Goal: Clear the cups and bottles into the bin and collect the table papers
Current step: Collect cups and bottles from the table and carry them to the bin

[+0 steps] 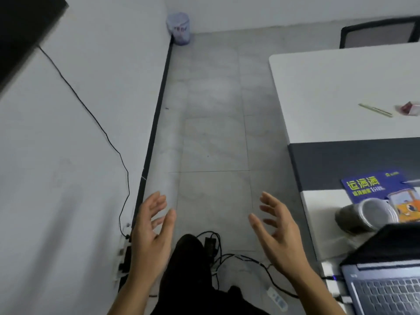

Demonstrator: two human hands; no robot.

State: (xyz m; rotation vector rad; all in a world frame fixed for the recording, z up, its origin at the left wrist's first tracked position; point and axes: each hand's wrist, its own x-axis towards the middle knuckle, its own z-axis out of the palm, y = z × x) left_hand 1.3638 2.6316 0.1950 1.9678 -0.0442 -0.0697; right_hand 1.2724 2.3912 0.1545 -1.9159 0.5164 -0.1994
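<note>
Both my hands hang bare over the floor, the left hand (151, 233) and the right hand (278, 235) with palms turned toward each other, fingers loose and spread, holding nothing; below them lie my dark trouser leg and a tangle of cables with a white power strip (276, 297); at my right the table (329, 87) carries what I am after; nearest is an open laptop (386, 287), and just beyond it a metal cup (363, 215) lies on its side, overlapping the lower corner of a blue flyer (372, 185); I judge the cup stiff, smooth and light, apt to roll, so I would wrap fingers round its barrel, not pinch its rim; the flyer looks thin, glossy and limp, hard to lift flat, so I would take the cup off first, then slide the sheet to the table edge and pinch a corner; farther along lie chopsticks (375, 109) and a crumpled red wrapper (408, 109), both surely feather-light; the bin (178, 28), lined with a bag, stands in the far corner against the wall, well apart from the table, so each cup means a walk.
</note>
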